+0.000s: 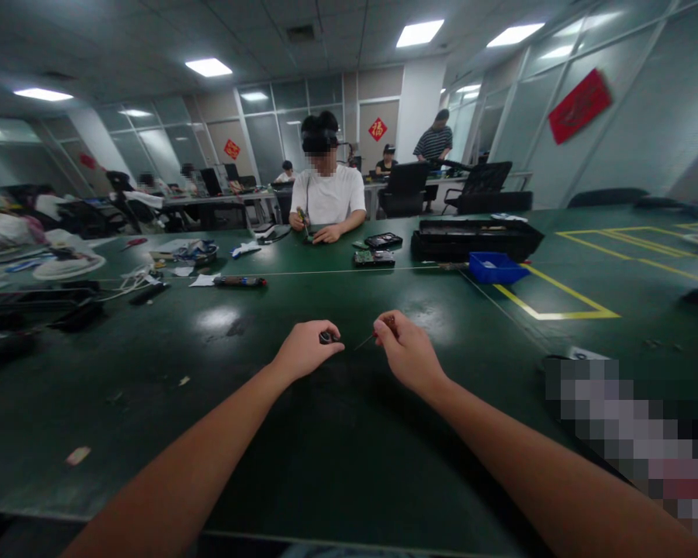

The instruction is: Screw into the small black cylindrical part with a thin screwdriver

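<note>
My left hand (304,350) is closed around a small, dark, round part (326,338) with a shiny rim, held between thumb and fingers just over the green table (337,449). Most of that part is hidden by the fingers, so its kind is unclear. In my right hand (412,355) is a thin screwdriver (366,340), gripped by its reddish-brown handle. Its slim shaft points left and down towards the left hand. The tip and the round part are apart.
Across the table a person (329,190) in a white shirt handles a tool. Hard drives (374,258), a blue bin (496,267), a long black case (474,240) and a dark red-ended tool (240,282) lie beyond my hands. Cables (133,279) and clutter lie left.
</note>
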### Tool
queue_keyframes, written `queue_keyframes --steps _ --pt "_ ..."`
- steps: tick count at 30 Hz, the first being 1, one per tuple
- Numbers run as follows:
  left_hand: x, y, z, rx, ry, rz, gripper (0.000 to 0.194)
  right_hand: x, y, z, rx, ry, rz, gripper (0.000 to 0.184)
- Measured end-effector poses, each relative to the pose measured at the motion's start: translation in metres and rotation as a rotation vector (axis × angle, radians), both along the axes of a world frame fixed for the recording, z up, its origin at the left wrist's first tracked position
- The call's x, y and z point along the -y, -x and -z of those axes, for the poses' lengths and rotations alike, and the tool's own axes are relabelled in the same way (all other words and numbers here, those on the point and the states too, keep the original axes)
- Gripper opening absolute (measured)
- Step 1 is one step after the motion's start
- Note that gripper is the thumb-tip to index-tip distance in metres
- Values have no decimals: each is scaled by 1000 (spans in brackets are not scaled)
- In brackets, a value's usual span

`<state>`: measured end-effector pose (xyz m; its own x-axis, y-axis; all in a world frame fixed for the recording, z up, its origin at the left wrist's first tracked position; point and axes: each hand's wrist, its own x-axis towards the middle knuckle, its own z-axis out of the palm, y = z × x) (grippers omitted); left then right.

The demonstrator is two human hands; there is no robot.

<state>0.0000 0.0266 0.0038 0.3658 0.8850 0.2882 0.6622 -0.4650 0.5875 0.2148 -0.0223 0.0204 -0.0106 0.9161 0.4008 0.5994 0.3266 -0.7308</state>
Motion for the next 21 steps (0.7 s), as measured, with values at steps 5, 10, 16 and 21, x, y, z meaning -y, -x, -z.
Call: queue_keyframes --steps 5,10,16,21 --pt "-1 0 -5 225 69 -12 26 1 0 -1 -13 -1 -8 20" --pt "-9 11 -19 782 345 -34 27 2 0 -3 -26 15 -9 20" --pt "-29 62 -31 1089 416 -140 24 2 -1 -3 0 32 -26 21" --pt "-48 144 -26 1163 344 -434 11 0 0 0 18 38 -24 21"
